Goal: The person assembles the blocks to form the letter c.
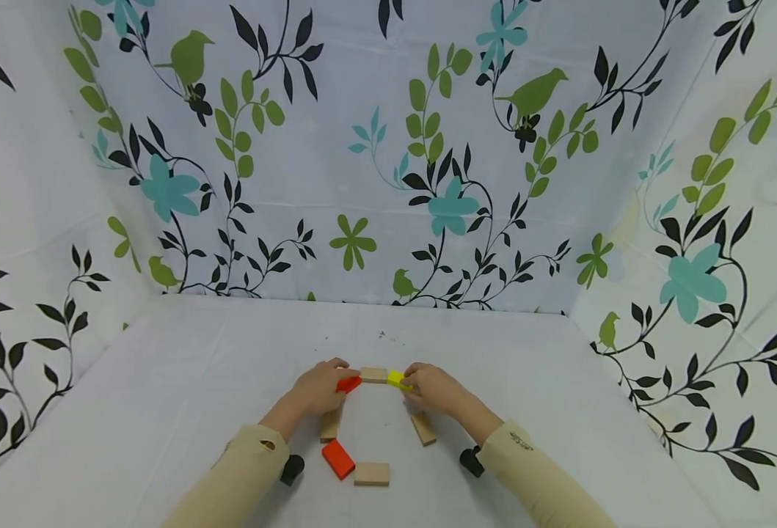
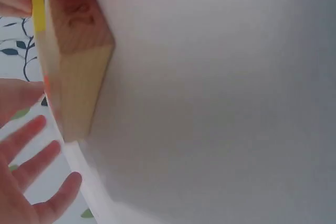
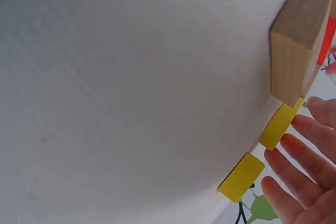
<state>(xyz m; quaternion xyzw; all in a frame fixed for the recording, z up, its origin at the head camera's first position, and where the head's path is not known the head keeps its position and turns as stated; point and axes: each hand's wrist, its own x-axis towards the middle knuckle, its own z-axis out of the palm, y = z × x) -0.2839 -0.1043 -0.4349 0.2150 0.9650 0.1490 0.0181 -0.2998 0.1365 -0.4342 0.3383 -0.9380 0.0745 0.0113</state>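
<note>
Blocks [image 1: 371, 475] in a rough ring on the white table [image 1: 527, 352], printed cloth [image 1: 362, 73] behind. At the far side, left hand [image 1: 318, 387] on the far red [image 1: 350, 384], right hand [image 1: 436, 389] on the near yellow [image 1: 396, 378], at opposite ends of the far wood [image 1: 374, 375]. Lower fingers fanned out on both; cannot tell whether pinching or only touching.

Step in hand, seemingly: trueing up those two. To do well, keep wrists clear of the left wood [image 1: 329, 425] and right wood [image 1: 423, 429]; steer by fingertips alone, in small nudges; match pressure from both sides, so as not to skew the far wood; on letting go, lift straight up.

Counted, largest first: sleeves [image 1: 230, 469], two; hands, two; wood blocks, four, counting the near one; red, two, including the lower red [image 1: 338, 460] at near left; yellow, two, including the outer yellow [image 3: 241, 178], plain only in the right wrist view.
</note>
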